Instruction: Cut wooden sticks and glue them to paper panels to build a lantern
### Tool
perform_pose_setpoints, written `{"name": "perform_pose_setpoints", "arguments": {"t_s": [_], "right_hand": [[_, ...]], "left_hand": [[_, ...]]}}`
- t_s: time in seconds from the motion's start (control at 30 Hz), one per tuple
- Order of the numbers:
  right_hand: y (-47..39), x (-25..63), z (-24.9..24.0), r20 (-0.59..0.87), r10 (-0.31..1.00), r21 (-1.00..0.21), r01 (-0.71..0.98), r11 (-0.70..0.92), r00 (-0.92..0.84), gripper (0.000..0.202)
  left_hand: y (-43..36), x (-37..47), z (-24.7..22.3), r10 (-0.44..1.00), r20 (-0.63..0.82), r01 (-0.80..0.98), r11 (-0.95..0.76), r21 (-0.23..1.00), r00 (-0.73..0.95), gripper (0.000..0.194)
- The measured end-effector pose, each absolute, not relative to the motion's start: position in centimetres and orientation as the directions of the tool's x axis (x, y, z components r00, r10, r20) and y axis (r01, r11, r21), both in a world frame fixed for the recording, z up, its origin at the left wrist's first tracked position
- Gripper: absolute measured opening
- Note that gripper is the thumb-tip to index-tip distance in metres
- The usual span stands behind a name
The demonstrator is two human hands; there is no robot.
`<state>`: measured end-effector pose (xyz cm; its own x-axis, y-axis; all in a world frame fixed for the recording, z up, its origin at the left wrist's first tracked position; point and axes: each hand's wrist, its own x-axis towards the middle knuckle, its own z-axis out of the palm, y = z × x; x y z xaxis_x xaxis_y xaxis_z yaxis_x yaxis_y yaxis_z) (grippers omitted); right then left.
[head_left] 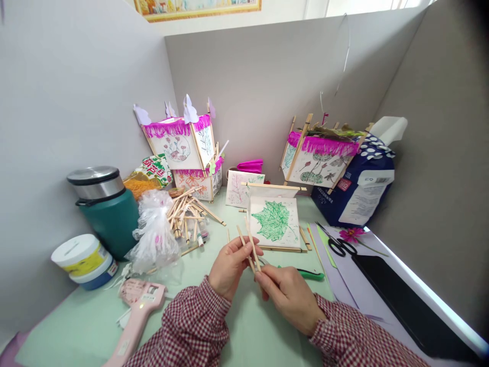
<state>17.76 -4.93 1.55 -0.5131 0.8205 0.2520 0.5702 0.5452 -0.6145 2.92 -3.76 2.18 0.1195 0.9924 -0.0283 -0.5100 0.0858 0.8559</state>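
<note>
Two thin wooden sticks (252, 248) are held between my hands, upright and slightly crossed. The fingers of my left hand (230, 266) pinch them at mid-length. My right hand (287, 295) grips their lower ends between thumb and fingers. Just behind stands a white panel (274, 221) with a green leaf print and wooden strips along its top and bottom. A green-handled tool (311, 275) lies behind my right hand, partly hidden by it. More sticks (191, 214) lie in a loose pile to the left.
A pink glue gun (139, 316), plastic bag (155, 232), green flask (109, 216) and white tub (82, 257) stand or lie left. Decorated lanterns (178, 145) (319, 158) stand behind. Scissors (342, 247), a black slab (405, 300) and a blue tissue pack (355, 188) are right.
</note>
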Motion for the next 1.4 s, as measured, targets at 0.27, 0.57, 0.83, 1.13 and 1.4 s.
{"name": "perform_pose_setpoints", "arguments": {"t_s": [0.27,0.57,0.83,1.13,1.4], "right_hand": [[-2.9,20.9,2.3,0.309,0.852,-0.262,0.823,0.504,-0.423,0.027],[-1.6,23.4,0.8,0.117,0.805,-0.149,0.792,0.593,-0.581,0.020],[-1.5,23.1,1.5,0.113,0.847,-0.336,0.783,0.524,-0.519,0.011],[-1.3,22.4,2.9,0.271,0.887,-0.753,0.492,0.437,-0.373,0.014],[-2.3,20.0,1.0,0.232,0.941,-0.893,0.329,0.306,-0.245,0.025]], "left_hand": [[-3.3,2.2,2.1,0.988,-0.082,-0.615,0.144,0.775,0.127,0.027],[-3.3,2.1,2.3,0.983,-0.113,-0.632,0.178,0.754,0.142,0.026],[-3.3,2.1,2.1,0.990,-0.092,-0.588,0.136,0.798,0.104,0.028],[-3.8,2.8,2.4,0.998,-0.011,-0.511,0.041,0.859,0.061,0.029],[-4.1,3.5,2.4,0.999,0.051,-0.389,-0.045,0.920,0.004,0.028]]}}
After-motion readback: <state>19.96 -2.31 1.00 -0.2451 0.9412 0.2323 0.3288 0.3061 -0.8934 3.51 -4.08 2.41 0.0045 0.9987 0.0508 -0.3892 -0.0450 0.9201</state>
